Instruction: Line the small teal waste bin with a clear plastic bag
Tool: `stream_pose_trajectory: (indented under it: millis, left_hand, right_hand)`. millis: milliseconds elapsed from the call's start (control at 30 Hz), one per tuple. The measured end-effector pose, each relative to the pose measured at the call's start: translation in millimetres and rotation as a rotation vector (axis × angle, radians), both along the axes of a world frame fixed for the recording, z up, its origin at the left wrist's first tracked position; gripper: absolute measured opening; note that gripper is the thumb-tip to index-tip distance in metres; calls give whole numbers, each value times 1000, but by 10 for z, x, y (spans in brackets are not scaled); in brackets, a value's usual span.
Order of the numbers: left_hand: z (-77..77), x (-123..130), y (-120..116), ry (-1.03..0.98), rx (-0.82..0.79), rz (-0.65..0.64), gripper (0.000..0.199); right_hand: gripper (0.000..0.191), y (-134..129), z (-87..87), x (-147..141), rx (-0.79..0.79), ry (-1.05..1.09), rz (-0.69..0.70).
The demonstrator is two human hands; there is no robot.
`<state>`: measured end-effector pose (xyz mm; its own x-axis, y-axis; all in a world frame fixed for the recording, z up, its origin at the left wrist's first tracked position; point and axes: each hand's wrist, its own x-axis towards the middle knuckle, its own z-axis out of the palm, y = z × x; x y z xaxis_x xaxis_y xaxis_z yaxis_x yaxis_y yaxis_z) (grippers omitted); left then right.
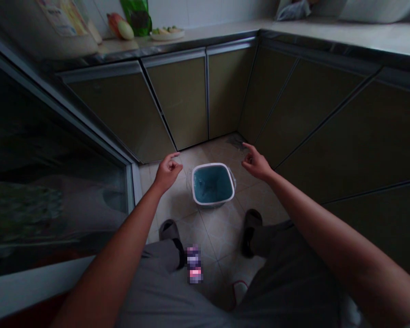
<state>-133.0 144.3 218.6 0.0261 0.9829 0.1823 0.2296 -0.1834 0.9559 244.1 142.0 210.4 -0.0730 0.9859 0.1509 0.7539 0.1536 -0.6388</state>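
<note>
A squarish bin with a white rim and a teal inside stands upright on the floor between my hands. Clear plastic shows at the outside of its rim on both sides. My left hand hovers to the left of the bin, apart from it. Its index finger is stretched out, the thumb stands away and the other fingers curl in. To the right of the bin, my right hand is also in the air, index finger extended and the rest bent. Neither hand holds anything. What lies inside the bin is too dark to tell.
Cabinets run along the back and right beneath a counter. A plate of food and a green bag sit on it. A glass door stands left. Dark scraps lie in the floor corner. My slippered feet flank the bin.
</note>
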Motion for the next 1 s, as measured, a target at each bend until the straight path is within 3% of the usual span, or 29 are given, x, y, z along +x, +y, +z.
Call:
stream_pose_trajectory:
  millis: [67, 167, 333, 433, 567, 800, 1000]
  left_hand:
    - [-136, 27, -72, 86, -19, -36, 24]
    - [-406, 124, -241, 286, -116, -202, 19]
    - [-888, 285, -561, 632, -444, -676, 13]
    - [-1077, 308, -675, 749, -570, -860, 16]
    - [-1152, 294, -715, 849, -547, -851, 33]
    - [-1120, 264, -701, 933, -597, -818, 69]
    - [-1245, 196, -731, 937, -650, -865, 72]
  right_hand:
    - [54, -13, -25, -48, 9, -27, 21]
    - [22, -70, -132, -174, -102, -157, 135]
    - [17, -253, -508, -417, -404, -468, 414]
    - [24, -355, -733, -498, -495, -547, 479]
    - [33, -419, -898, -518, -526, -596, 518]
    - [28, -433, -944, -562, -613, -541, 516]
    - [28, -430, -957, -639, -684, -428, 566]
